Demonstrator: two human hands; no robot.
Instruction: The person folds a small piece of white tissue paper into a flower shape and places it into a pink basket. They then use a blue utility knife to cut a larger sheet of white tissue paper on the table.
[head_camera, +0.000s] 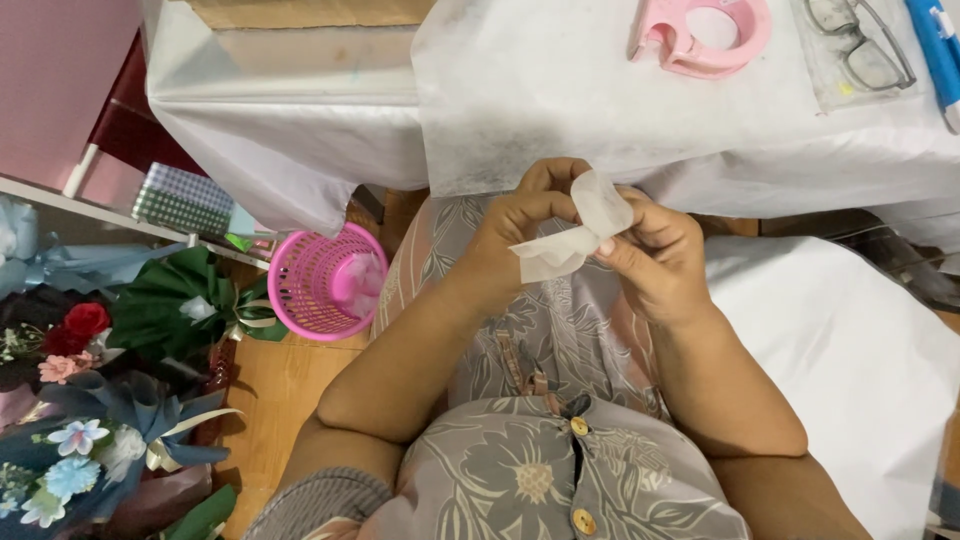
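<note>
White paper strip (578, 230) pinched between both hands, just below the edge of the white sheet (560, 90) on the table. Pink plastic basket (325, 283) on the floor, well to the left of the strip, with crumpled white scraps (362, 278) inside. Left hand (525, 220) curled, fingertips clamped on the strip's upper part. Right hand (655, 255) likewise closed on it, thumb pressing the lower fold. Pink tape dispenser (700, 35) far above the strip.
</note>
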